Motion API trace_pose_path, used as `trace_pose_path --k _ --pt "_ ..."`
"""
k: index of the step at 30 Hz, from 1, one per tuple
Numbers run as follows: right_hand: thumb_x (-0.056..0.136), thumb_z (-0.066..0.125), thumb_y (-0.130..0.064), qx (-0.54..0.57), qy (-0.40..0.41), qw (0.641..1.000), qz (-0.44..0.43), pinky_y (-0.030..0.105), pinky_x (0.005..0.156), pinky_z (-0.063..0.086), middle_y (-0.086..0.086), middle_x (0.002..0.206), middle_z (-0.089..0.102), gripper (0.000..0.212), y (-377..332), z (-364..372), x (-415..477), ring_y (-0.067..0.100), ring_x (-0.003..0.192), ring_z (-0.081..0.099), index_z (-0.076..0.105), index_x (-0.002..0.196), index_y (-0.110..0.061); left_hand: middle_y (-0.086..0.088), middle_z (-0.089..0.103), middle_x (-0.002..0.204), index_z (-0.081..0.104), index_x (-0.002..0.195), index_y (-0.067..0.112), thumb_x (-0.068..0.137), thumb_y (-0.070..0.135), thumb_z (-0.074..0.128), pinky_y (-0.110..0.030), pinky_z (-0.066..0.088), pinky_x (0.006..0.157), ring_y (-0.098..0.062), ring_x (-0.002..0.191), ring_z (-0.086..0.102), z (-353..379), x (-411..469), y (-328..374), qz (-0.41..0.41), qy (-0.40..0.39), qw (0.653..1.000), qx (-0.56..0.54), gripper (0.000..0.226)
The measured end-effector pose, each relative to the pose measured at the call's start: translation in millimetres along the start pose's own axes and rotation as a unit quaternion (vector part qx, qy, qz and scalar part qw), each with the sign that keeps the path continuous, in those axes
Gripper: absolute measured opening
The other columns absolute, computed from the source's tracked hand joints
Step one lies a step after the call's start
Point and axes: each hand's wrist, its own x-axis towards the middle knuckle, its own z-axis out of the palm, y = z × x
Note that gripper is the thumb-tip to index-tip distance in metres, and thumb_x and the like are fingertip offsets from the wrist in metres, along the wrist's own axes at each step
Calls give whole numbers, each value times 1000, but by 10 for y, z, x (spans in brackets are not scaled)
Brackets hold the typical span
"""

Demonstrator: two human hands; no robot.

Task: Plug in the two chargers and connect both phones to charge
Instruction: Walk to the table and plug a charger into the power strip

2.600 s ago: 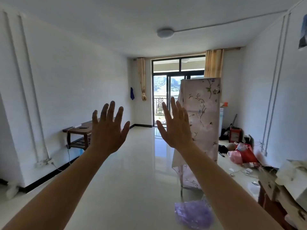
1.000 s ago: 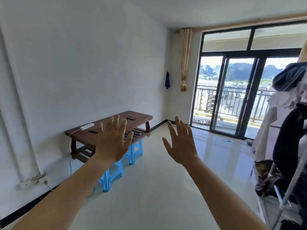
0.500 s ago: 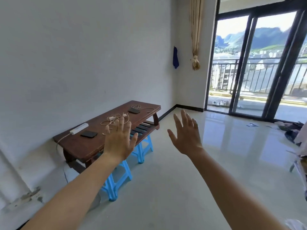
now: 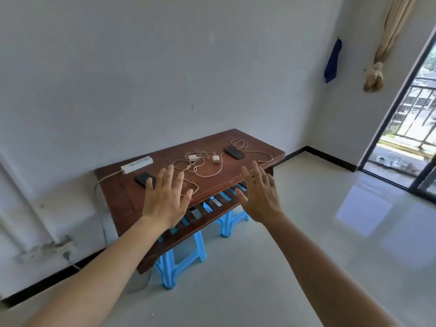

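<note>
— Over the front edge of the bench (image 4: 122, 199), both hands are raised with nothing in them: the left hand (image 4: 165, 199) has its grip spread wide, fingers fanned, and the right hand (image 4: 260, 199) is just as open. Neither touches anything.

— Where's the gear?

— All on the bench top. A white power strip (image 4: 136, 164) lies near the back left corner, its cord dropping off the left end. One phone (image 4: 144, 179) sits just in front of it, partly hidden by the left fingers. The two chargers (image 4: 193, 158) and (image 4: 215, 159) lie side by side mid-bench, with their cables (image 4: 203, 169) looped and crossing each other. The second phone (image 4: 234, 152) lies toward the back right corner.

— So what's the first move?

— I'd judge plugging in comes first. Take one charger by its body, not its cable, and lift it clear so the loops fall apart. Steady the strip with the other hand while pushing the prongs in, since it looks light enough to slide.

— And the cables?

— Follow each to its free end before reaching for a phone; they overlap, and I can't tell which belongs to which charger.

— What about the room?

— Dark wood bench against a white wall, blue stools (image 4: 179, 260) tucked beneath, glossy pale floor, a glass door (image 4: 401, 128) to the right.
</note>
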Motion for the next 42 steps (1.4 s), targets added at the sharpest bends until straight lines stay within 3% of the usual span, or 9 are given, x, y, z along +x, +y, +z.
trace_pose_path --k 4,11,17,22,32,36,39,42 --pt "98 45 -54 3 -31 999 -13 49 121 22 14 167 15 71 170 483 972 34 151 22 26 157 -19 -17 15 166 24 156 17 98 60 13 -60 22 117 -33 152 17 486 926 -139 -21 -43 999 -10 73" --pt "98 45 -53 20 -12 1000 -7 51 118 27 14 164 25 65 616 1026 2452 33 147 31 33 152 -20 -17 19 165 27 155 18 99 59 16 -58 25 117 -34 151 20 1067 2503 -221 -33 -68 997 -13 71" --pt "99 46 -49 71 -52 996 -11 49 112 37 15 163 25 65 887 2000 3608 34 145 35 30 153 -18 -16 17 166 24 155 18 98 60 12 -57 25 118 -33 151 19 1930 3425 -280 -59 -125 990 19 72" --pt "97 53 -43 111 -150 980 -68 48 106 42 14 160 30 68 859 2818 4385 34 140 41 29 154 -15 -15 12 167 20 156 20 100 59 17 -55 25 119 -32 153 14 2565 3831 -421 -102 -212 971 43 69" --pt "92 60 -28 125 -240 942 -201 48 99 45 10 148 46 61 104 3845 5410 32 131 49 39 147 -14 -13 13 167 22 156 22 99 61 18 -54 25 118 -32 153 16 3254 4255 -1033 -222 -257 940 15 69" --pt "90 60 -21 114 -263 940 -185 48 104 43 12 147 47 60 -214 4181 5490 35 134 45 40 146 -13 -13 15 167 24 155 22 100 59 21 -54 26 118 -33 152 16 3610 4280 -1421 -222 -304 926 -10 66" --pt "87 60 -13 84 -291 938 -167 49 114 34 18 157 34 70 -400 4356 5544 37 140 37 33 151 -13 -10 16 167 24 156 21 102 55 21 -54 24 119 -31 153 16 3820 4272 -1733 -199 -342 918 -27 63" --pt "84 62 -5 52 -321 933 -152 51 113 34 17 160 28 75 -578 4509 5642 36 144 30 32 152 -14 -8 21 166 25 155 22 102 53 22 -53 28 120 -30 152 19 3950 4193 -1957 -170 -355 918 -49 62"
